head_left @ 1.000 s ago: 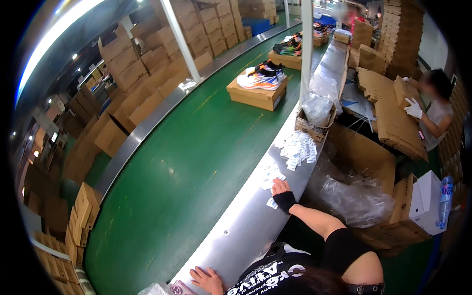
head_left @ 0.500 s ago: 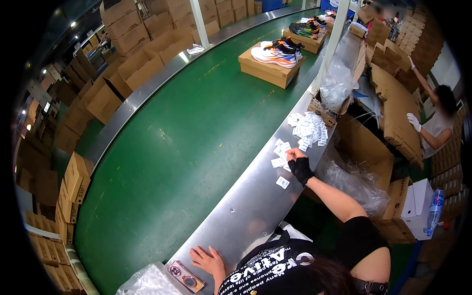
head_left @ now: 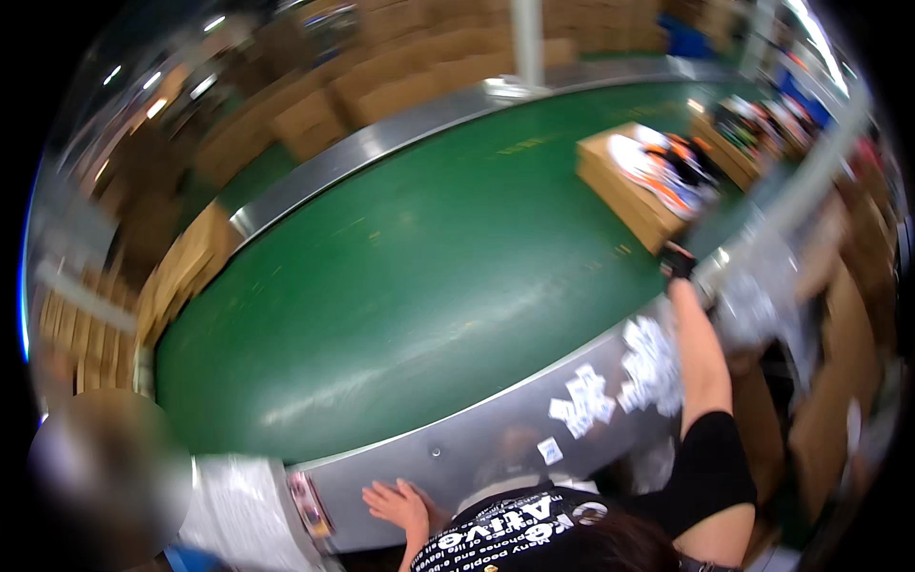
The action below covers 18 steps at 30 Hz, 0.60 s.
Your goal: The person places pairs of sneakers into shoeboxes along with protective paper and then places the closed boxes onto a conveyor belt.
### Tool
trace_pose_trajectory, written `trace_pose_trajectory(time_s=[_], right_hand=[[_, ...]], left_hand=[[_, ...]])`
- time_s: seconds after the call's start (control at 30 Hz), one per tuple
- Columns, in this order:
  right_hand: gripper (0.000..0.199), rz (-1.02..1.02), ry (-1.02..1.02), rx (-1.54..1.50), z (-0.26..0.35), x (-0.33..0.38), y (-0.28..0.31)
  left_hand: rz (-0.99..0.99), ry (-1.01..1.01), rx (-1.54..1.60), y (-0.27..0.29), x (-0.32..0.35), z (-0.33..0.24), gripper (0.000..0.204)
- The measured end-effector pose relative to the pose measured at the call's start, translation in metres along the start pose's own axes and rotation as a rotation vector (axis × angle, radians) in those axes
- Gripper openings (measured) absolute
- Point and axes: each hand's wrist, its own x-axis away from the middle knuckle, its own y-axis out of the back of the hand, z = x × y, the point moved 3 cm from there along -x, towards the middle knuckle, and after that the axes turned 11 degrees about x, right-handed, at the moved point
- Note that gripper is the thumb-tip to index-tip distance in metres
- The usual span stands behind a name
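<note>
The open cardboard box (head_left: 624, 186) of shoes sits on the green belt (head_left: 419, 276), at its right. The right hand (head_left: 679, 262) reaches its near corner; its grip is blurred. The left hand (head_left: 396, 503) lies flat, fingers spread, on the steel rim (head_left: 457, 448). Stacked cartons (head_left: 315, 124) line the room.

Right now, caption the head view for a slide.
Right hand reaches toward shoe-filled box on green conveyor; left hand rests on metal edge.
</note>
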Motion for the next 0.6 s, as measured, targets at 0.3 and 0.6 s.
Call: trace_pose_trajectory(time_s=[0.3, 0.6], right_hand=[[0.008, 0.292, -0.126, 0.107, -0.04, -0.124, -0.047], [0.02, 0.603, -0.303, -0.023, -0.084, 0.036, -0.053]], left_hand=[[-0.119, 0.061, -0.021, 0.008, 0.013, -0.032, 0.056], [-0.097, 0.106, 0.053, 0.006, 0.013, -0.037, 0.06]])
